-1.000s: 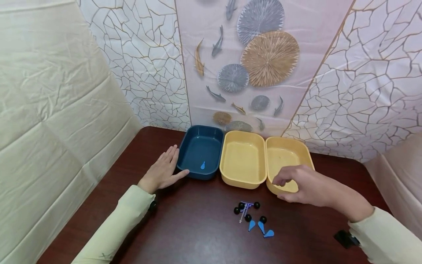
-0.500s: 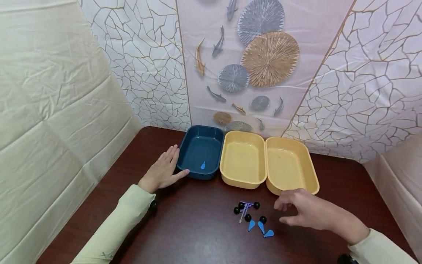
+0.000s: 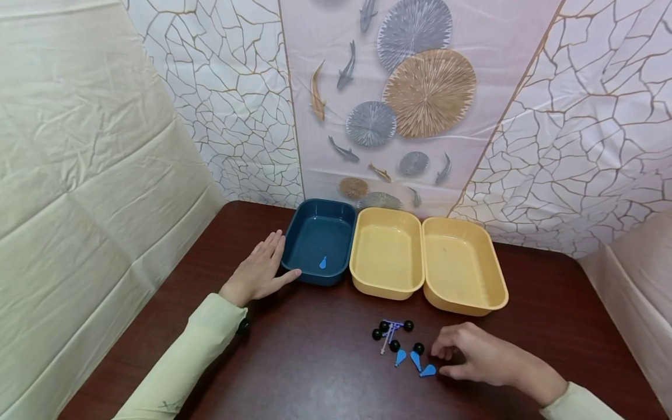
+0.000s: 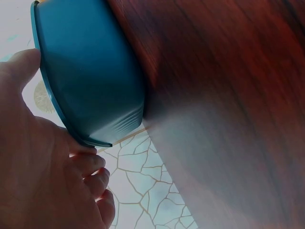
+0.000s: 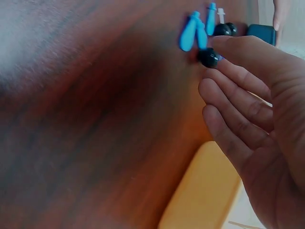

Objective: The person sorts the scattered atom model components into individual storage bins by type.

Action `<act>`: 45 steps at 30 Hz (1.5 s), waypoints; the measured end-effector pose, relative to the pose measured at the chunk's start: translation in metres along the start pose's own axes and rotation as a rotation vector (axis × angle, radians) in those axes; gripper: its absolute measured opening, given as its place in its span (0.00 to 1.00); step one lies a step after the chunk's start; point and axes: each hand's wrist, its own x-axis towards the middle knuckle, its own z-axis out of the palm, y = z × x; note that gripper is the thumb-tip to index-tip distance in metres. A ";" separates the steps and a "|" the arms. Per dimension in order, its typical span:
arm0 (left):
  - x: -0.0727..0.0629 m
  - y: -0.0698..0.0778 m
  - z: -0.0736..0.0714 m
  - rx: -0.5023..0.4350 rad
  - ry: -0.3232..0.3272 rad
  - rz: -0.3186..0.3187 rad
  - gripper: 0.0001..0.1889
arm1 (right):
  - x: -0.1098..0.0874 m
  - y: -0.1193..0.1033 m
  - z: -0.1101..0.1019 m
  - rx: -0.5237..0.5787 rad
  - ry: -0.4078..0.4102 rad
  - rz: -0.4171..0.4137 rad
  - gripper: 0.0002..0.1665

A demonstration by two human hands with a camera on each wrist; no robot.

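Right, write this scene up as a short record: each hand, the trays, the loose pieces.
Left hand: touching the rim of the blue tray
Right hand: beside the loose pieces, holding nothing
Inside blue tray: one blue piece
Yellow trays: two, in a row right of the blue tray
Black balls: five, on the table
Loose blue pieces: three
Purple sticks: among the balls, count unclear

The person wears a long, pale yellow-green left sleeve (image 3: 194,344), softly creased and ending at the wrist. Farther up it I can make out a small, dark, scribble-like mark (image 3: 170,406). Something rounded and black, a small device (image 3: 243,326), peeks from beneath that cuff. The right sleeve (image 3: 580,403) looks similarly pale.
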 end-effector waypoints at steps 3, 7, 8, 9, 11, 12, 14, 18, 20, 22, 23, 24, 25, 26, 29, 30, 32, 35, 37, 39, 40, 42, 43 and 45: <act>0.000 0.000 0.000 -0.003 0.001 0.000 0.53 | -0.001 0.004 0.007 -0.005 0.028 -0.032 0.10; 0.000 -0.001 0.000 -0.006 0.008 0.003 0.53 | 0.000 0.007 0.015 -0.020 0.063 -0.060 0.11; 0.001 -0.001 0.000 -0.005 0.010 0.004 0.53 | 0.000 0.007 0.017 -0.022 0.067 -0.064 0.11; 0.001 -0.001 0.000 -0.005 0.012 0.005 0.53 | 0.001 0.007 0.018 -0.023 0.069 -0.065 0.11; 0.001 -0.001 0.000 -0.006 0.012 0.006 0.53 | 0.001 0.008 0.020 -0.023 0.069 -0.067 0.11; 0.001 -0.001 0.000 -0.005 0.011 0.006 0.53 | 0.002 0.008 0.021 -0.022 0.068 -0.069 0.11; 0.001 0.000 0.000 -0.005 0.009 0.005 0.53 | 0.003 0.008 0.023 -0.027 0.071 -0.079 0.11; 0.001 0.000 0.000 -0.005 0.007 0.004 0.53 | 0.004 0.009 0.025 -0.043 0.081 -0.099 0.12; 0.001 0.000 0.000 -0.004 0.008 0.005 0.53 | 0.005 0.009 0.025 -0.050 0.081 -0.101 0.12; 0.002 -0.001 0.001 -0.002 0.007 0.005 0.52 | 0.005 0.009 0.025 -0.045 0.074 -0.090 0.12; 0.002 -0.001 0.001 0.000 0.007 0.005 0.52 | 0.005 0.009 0.025 -0.044 0.068 -0.084 0.12; 0.003 -0.001 0.001 0.000 0.007 0.006 0.52 | 0.005 0.009 0.025 -0.046 0.063 -0.080 0.12; 0.003 -0.001 0.002 0.001 0.007 0.006 0.52 | 0.006 0.009 0.025 -0.045 0.059 -0.076 0.13; 0.002 -0.001 0.002 0.000 0.006 0.006 0.52 | 0.006 0.008 0.025 -0.042 0.055 -0.070 0.13; 0.001 -0.002 0.002 -0.006 0.004 0.004 0.52 | 0.008 0.007 0.025 -0.033 0.046 -0.052 0.16; 0.000 -0.002 0.002 -0.006 0.000 0.001 0.52 | 0.008 0.007 0.026 -0.027 0.045 -0.047 0.16; 0.000 -0.002 0.002 -0.006 -0.008 -0.005 0.53 | 0.008 0.006 0.027 -0.006 0.043 -0.036 0.18; 0.000 -0.001 0.002 -0.005 -0.012 -0.006 0.53 | 0.007 0.006 0.027 0.038 0.046 -0.030 0.18; 0.000 -0.001 0.002 -0.004 -0.013 -0.006 0.53 | 0.006 0.006 0.027 0.056 0.057 -0.033 0.18; 0.001 -0.001 0.002 -0.007 -0.006 -0.002 0.53 | 0.005 0.006 0.025 0.064 0.074 -0.040 0.19; 0.001 -0.001 0.002 -0.009 -0.006 -0.002 0.53 | 0.005 0.006 0.024 0.065 0.083 -0.044 0.19; 0.001 0.000 0.001 -0.009 -0.005 -0.004 0.53 | 0.005 0.004 0.021 0.061 0.100 -0.052 0.20; 0.001 0.000 0.001 -0.012 -0.001 -0.001 0.53 | 0.005 0.004 0.019 0.061 0.108 -0.056 0.21; 0.000 0.000 0.001 -0.013 0.003 0.001 0.53 | 0.007 0.002 0.014 0.057 0.127 -0.063 0.21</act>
